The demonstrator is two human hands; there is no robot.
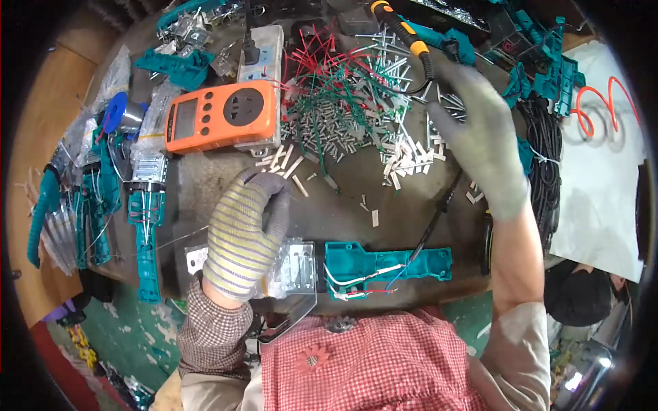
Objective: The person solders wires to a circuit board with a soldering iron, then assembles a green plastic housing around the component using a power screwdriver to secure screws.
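My left hand (243,229), in a striped knit glove, is curled with its fingertips beside a few small white strips (279,163). Whatever its fingers may hold is hidden. Under its wrist lies a clear plastic-wrapped metal part (296,268). My right hand (486,140), gloved and slightly blurred, is raised at the right, thumb apart from the fingers, with nothing visible in it. It is nearest to a yellow-and-black handled tool (404,31) and a pile of screws. In front of me lies an open teal housing half (432,264) with white, blue and red wires and a black cord.
An orange meter with a socket (219,116) leans on a power strip (266,58). Screws (322,130), red wires (322,58) and white strips (408,159) cover the centre back. Teal assemblies (145,246) stand left; black cables (545,185) lie right.
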